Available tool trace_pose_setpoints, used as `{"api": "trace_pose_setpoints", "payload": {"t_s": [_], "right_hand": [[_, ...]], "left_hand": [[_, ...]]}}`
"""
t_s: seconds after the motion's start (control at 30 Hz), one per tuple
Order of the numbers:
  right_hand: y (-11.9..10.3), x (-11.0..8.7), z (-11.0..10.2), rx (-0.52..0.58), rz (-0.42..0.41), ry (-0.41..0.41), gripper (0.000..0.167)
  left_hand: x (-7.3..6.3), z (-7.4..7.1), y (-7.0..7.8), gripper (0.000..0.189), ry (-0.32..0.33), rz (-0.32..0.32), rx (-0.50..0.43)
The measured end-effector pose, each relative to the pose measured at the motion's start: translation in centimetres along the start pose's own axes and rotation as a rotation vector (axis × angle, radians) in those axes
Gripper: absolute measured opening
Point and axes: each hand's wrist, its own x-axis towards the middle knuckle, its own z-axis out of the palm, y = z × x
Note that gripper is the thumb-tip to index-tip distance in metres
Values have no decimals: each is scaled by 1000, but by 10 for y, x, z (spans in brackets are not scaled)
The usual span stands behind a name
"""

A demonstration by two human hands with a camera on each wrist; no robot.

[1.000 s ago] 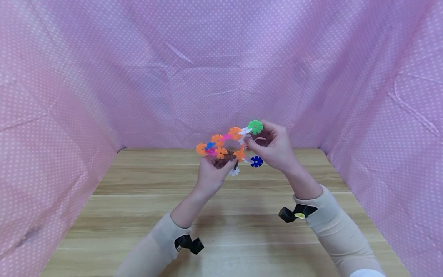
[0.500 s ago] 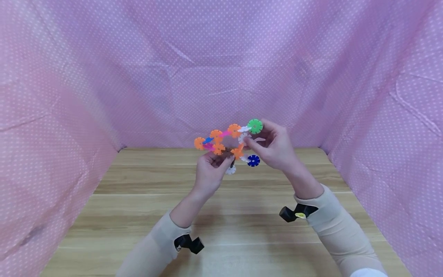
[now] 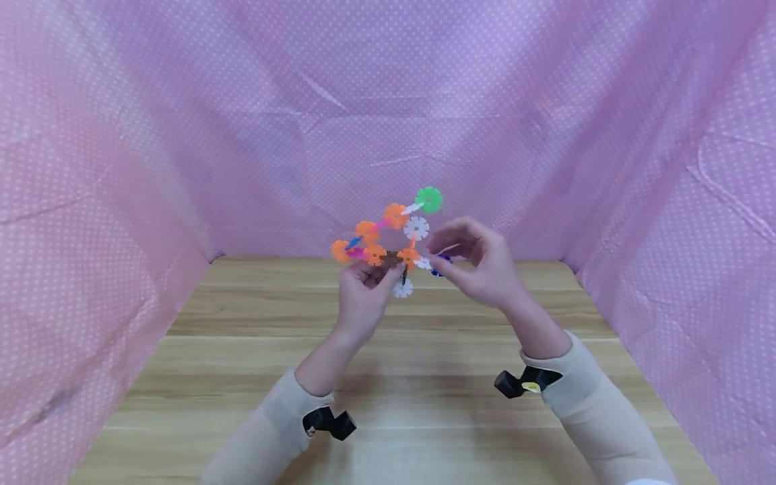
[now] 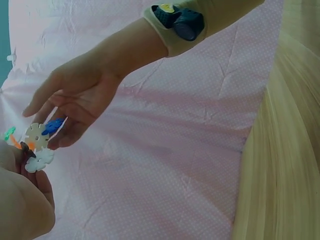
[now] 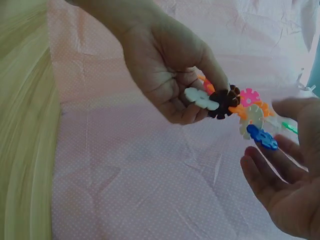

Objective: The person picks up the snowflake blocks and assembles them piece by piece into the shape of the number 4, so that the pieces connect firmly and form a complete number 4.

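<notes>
A linked chain of notched plastic snowflake discs is held up over the table. My left hand (image 3: pixel 364 300) pinches it by a dark brown disc (image 5: pixel 223 103), thumb in front. Orange discs (image 3: pixel 396 216), pink, blue and white ones run round a loop, and a green disc (image 3: pixel 429 200) tips the upper end. A white disc (image 3: pixel 403 288) hangs below the left thumb. My right hand (image 3: pixel 475 266) is spread beside the chain's right end, thumb and fingers apart. Its fingers are close round the dark blue disc (image 5: pixel 262 137), which is partly hidden by them in the head view.
A wooden table (image 3: pixel 418 377) lies under both forearms. Pink dotted cloth (image 3: pixel 388 135) hangs behind and along both sides. Black wrist cameras (image 3: pixel 330 423) sit on the beige sleeves.
My right hand has let go of the white disc near the green one and come down beside the dark blue disc. The chain has shifted left and slightly up, still in my left hand.
</notes>
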Motion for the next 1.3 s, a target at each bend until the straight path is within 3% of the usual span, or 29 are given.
{"api": "trace_pose_setpoints", "payload": {"t_s": [0.13,0.27,0.4,0.47,0.57,0.7,0.87,1.07,1.3], "right_hand": [[3,-10,1,-26,-60,-42,31],[5,-12,1,-32,-99,27,23],[5,-14,-6,-35,-92,76,23],[5,-16,-11,-27,-76,80,23],[6,-20,-17,0,-48,73,18],[7,-24,-22,48,-16,52,12],[6,-31,-21,106,8,63,13],[2,-32,-19,85,27,80,8],[5,-41,-17,62,74,36,9]], "left_hand": [[0,0,2,19,30,13,-35],[-1,1,1,28,7,-5,-104],[-3,-6,-1,42,34,-28,-162],[-4,-12,-1,52,57,13,-139],[-2,-24,0,57,56,130,-85],[-2,-35,6,45,59,204,-50],[-8,-39,13,39,111,195,41],[-9,-35,17,38,156,215,94],[-13,-38,12,33,145,161,121]]}}
